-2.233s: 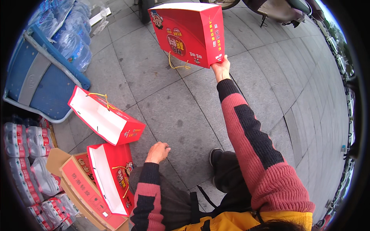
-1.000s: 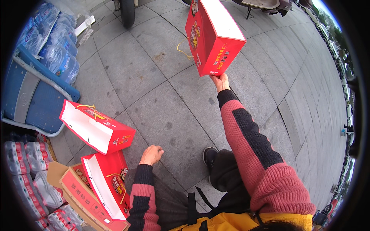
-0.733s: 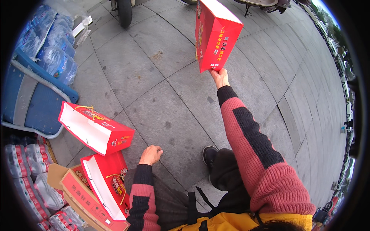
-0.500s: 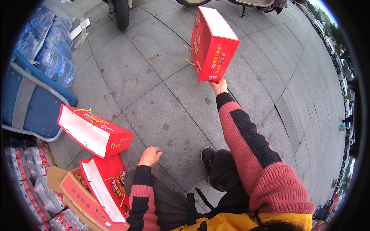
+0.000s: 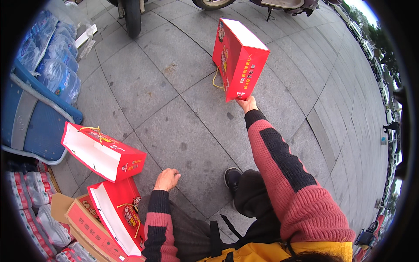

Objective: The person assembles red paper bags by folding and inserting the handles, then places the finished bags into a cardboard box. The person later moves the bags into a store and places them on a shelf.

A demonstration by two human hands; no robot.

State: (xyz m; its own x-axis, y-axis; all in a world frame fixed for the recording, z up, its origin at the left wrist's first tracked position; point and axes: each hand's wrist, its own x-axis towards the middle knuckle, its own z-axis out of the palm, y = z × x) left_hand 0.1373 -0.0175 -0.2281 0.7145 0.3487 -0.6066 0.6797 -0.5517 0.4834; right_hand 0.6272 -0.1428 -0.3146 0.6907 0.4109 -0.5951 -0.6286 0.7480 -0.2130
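Note:
Out ahead, my right hand [image 5: 248, 104] grips the near bottom corner of a red paper gift bag [image 5: 238, 65], with its fingers partly hidden under the bag. The bag lies tipped over, showing a white face on top and a yellow cord handle at its left. My left hand [image 5: 167, 179] is near my left leg, fingers loosely curled together, and nothing shows in it. To its left a second red gift bag [image 5: 104, 150] lies on its side with its white face toward me. Below that, a third red gift bag [image 5: 120, 214] leans on an opened cardboard box [image 5: 87, 218].
A blue plastic bin [image 5: 35, 118] and wrapped packs of water bottles [image 5: 61, 74] stand at the left. Shrink-wrapped bottle packs [image 5: 39, 187] line the lower left. A black tyre [image 5: 132, 19] and a parked scooter [image 5: 283, 4] are at the far side. Grey paving [image 5: 174, 122] spreads between.
The red bag in my right hand sits slightly lower in view. The whole scene has shifted a little, mostly to the left. My left hand keeps much the same pose.

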